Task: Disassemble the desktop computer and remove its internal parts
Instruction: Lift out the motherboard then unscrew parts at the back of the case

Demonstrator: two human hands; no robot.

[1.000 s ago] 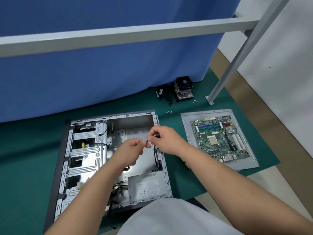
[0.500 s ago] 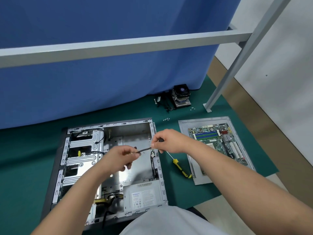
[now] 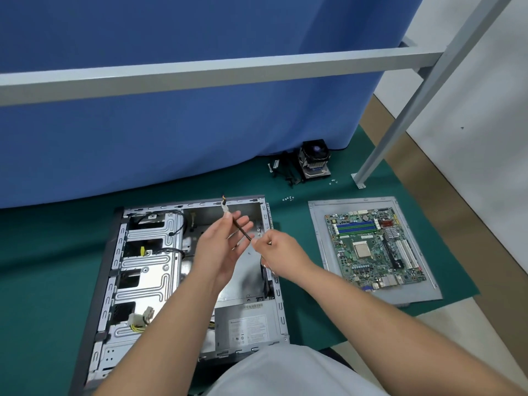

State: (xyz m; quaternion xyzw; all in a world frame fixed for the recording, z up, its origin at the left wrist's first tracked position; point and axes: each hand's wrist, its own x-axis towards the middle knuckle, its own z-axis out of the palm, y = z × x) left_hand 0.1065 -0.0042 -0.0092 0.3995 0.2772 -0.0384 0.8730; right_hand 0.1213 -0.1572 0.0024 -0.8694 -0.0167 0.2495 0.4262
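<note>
bare matt sheet-metal computer case (image 3: 148,270) lies on a smooth green mat (image 3: 43,281); right of the case, a glossy green circuit board (image 3: 374,247) on a dull grey metal panel (image 3: 320,224).

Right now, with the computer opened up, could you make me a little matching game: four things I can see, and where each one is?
Things:
1. motherboard
2. cooler fan
3. power supply
4. cable

Places:
A. at the foot of the blue curtain
B. pinched between the two hands over the open case
C. on the grey panel, right of the case
D. in the near right corner of the case

Pairs: 1-C, 2-A, 3-D, 4-B
</note>
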